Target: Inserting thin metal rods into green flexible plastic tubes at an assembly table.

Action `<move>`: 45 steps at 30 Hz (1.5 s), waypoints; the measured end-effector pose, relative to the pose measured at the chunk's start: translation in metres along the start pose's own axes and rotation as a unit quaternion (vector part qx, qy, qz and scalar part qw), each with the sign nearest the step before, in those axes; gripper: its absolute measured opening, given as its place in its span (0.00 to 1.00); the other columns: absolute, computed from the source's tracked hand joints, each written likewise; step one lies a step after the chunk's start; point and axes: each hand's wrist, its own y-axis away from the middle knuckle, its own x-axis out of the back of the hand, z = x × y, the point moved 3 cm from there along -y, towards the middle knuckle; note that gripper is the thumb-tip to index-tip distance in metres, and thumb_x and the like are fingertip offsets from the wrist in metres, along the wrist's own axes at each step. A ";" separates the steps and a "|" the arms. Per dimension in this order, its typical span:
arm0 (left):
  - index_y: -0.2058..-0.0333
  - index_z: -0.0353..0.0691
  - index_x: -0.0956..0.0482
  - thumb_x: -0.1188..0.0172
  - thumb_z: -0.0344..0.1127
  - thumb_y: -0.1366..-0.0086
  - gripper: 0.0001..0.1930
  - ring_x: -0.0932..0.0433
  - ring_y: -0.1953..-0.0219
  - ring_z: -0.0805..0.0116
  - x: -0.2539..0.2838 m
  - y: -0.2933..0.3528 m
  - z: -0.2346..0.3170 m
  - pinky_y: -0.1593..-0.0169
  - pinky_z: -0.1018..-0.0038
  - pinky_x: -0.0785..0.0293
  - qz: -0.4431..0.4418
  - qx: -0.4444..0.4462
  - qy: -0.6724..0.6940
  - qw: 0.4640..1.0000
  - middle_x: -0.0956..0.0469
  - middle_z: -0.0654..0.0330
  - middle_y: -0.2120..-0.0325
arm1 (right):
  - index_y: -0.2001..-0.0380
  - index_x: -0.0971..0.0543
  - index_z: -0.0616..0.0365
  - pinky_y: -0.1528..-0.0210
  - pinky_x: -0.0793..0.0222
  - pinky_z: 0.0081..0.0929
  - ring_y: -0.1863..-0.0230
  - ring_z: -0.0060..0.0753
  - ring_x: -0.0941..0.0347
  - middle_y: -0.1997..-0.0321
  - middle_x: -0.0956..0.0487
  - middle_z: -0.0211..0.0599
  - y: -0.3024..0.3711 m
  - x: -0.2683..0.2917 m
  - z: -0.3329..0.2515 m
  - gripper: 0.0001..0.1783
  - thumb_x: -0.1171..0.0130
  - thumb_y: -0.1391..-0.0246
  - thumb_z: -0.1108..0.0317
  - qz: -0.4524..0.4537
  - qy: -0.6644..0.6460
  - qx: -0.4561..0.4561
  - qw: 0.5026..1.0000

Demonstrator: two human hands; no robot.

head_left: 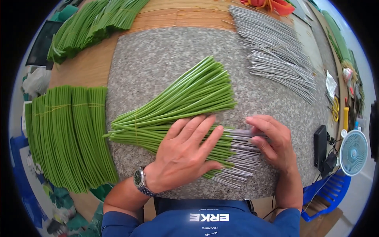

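Left hand [185, 154]: flat, fingers spread, pressing green stems [173, 106], nothing clenched. Right hand [272, 144]: fingertips seemingly pinching grey wire ends [242, 158] jutting rightward. Long axis left-to-right across speckled mat [158, 59]; right hand nearer.

Two hands, left [183, 154] and right [274, 144]. One wristwatch [139, 178]. One small fan [353, 152]. One black box [320, 147]. Three heaps of green tubes [177, 102], [69, 134], [90, 25]. Two heaps of grey wires [276, 51], [242, 158]. Single tubes and wires too many to count.
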 end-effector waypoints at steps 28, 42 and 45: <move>0.42 0.30 0.16 0.24 0.50 0.42 0.35 0.24 0.38 0.56 0.006 -0.003 -0.003 0.36 0.60 0.28 0.020 -0.012 -0.049 0.999 0.24 0.53 0.34 | 0.62 0.15 0.54 0.59 0.23 0.38 0.62 0.40 0.20 0.64 0.18 0.32 -0.038 -0.015 0.024 0.07 0.28 0.43 0.68 0.110 0.156 0.086 0.978; 0.32 0.31 0.24 0.35 0.72 0.37 0.51 0.33 0.27 0.48 -0.003 -0.004 -0.004 0.27 0.52 0.40 -0.049 0.017 -0.144 0.988 0.32 0.44 0.25 | 0.50 0.13 0.57 0.52 0.20 0.38 0.57 0.43 0.15 0.54 0.13 0.41 -0.025 0.069 0.078 0.14 0.27 0.39 0.69 0.227 0.124 -0.077 0.963; 0.31 0.32 0.25 0.41 0.76 0.34 0.51 0.31 0.27 0.48 0.002 -0.003 -0.004 0.27 0.52 0.40 -0.054 0.013 -0.142 0.988 0.29 0.45 0.26 | 0.43 0.16 0.55 0.39 0.24 0.45 0.44 0.51 0.19 0.48 0.15 0.43 -0.019 0.077 0.094 0.21 0.27 0.40 0.70 0.167 0.191 -0.057 0.966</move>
